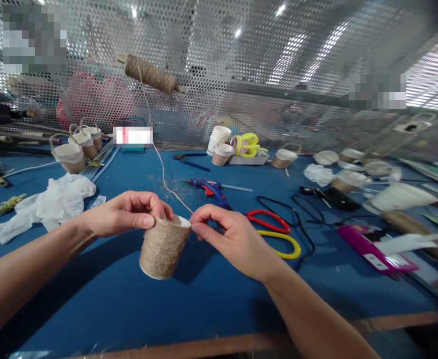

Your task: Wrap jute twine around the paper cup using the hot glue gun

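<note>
A paper cup wrapped in brown twine hangs tilted above the blue table. My left hand grips its rim, thumb outside and fingers inside the mouth. Beside the rim on the other side, my right hand pinches the twine between thumb and forefinger. That strand runs up and away to a twine spool mounted at the mesh panel. Behind my right hand lies a blue glue gun with a red trigger, a clear glue stick at its rear.
Scissors with red and yellow handles lie right of my right hand. Pliers rest farther back. Small twine-wrapped baskets stand at back left, near crumpled white cloth. A magenta power strip and black cables occupy the right side.
</note>
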{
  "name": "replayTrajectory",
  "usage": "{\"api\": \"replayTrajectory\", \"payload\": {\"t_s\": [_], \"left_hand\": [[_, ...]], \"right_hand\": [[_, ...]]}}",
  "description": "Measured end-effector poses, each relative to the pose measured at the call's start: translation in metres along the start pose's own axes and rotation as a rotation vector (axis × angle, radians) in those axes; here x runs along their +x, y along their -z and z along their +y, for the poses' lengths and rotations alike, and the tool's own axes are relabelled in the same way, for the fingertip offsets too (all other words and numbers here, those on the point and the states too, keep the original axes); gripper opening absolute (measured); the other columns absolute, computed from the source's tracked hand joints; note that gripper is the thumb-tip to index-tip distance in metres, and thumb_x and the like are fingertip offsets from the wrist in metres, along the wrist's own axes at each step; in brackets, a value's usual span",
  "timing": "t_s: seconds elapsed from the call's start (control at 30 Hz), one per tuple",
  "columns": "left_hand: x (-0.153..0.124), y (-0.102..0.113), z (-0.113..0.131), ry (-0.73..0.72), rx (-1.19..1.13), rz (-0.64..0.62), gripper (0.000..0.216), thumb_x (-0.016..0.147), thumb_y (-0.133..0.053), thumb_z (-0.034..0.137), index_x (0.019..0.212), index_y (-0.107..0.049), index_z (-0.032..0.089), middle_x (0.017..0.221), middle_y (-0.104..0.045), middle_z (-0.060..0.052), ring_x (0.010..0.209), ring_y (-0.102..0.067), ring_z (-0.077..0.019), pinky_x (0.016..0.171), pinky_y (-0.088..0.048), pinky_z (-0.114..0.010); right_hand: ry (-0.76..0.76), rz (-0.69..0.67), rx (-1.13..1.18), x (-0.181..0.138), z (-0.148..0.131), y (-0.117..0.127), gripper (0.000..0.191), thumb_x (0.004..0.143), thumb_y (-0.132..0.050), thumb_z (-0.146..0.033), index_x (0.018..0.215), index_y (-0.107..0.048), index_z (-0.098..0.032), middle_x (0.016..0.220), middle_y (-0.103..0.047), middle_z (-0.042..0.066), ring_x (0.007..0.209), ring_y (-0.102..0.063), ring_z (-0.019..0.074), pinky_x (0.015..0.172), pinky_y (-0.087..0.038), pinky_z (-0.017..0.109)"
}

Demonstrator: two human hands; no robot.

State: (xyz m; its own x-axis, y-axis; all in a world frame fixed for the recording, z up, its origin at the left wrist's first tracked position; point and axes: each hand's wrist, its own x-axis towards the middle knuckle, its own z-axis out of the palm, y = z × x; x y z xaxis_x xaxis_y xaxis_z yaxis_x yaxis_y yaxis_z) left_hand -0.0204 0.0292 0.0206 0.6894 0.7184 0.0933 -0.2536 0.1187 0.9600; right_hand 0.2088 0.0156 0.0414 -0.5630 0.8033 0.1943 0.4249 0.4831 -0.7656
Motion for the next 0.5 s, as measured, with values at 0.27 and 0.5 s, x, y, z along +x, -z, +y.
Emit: {"api": "replayTrajectory", "payload": {"t_s": [0.27,0.5], "left_hand": [[0.0003,-0.0006,-0.0038,-0.021,-0.057,-0.019,0.016,0.069,-0.071,0.025,0.073,-0.061,0.013,0.095,-0.064,-0.008,0.094,-0.056,-0.02,0.084,-0.041,-0.034],[0.0004,0.0005,-0.0003,-0.047,0.217,0.018,0.016,0.075,-0.065,0.027,0.083,-0.058,0.014,0.103,-0.062,-0.011,0.116,-0.046,-0.0258,0.095,-0.036,-0.039]], "right_hand": [[-0.011,-0.074,0.19,0.0003,0.0029,0.0003,0.01,0.086,-0.051,-0.023,0.089,-0.06,-0.019,0.062,-0.055,-0.004,0.058,-0.053,0.0083,0.059,-0.044,0.022],[0.016,-0.098,0.062,0.0007,0.0043,0.0021,0.013,0.089,-0.046,-0.024,0.087,-0.057,-0.019,0.066,-0.054,-0.003,0.061,-0.052,0.0085,0.059,-0.043,0.021]]}}
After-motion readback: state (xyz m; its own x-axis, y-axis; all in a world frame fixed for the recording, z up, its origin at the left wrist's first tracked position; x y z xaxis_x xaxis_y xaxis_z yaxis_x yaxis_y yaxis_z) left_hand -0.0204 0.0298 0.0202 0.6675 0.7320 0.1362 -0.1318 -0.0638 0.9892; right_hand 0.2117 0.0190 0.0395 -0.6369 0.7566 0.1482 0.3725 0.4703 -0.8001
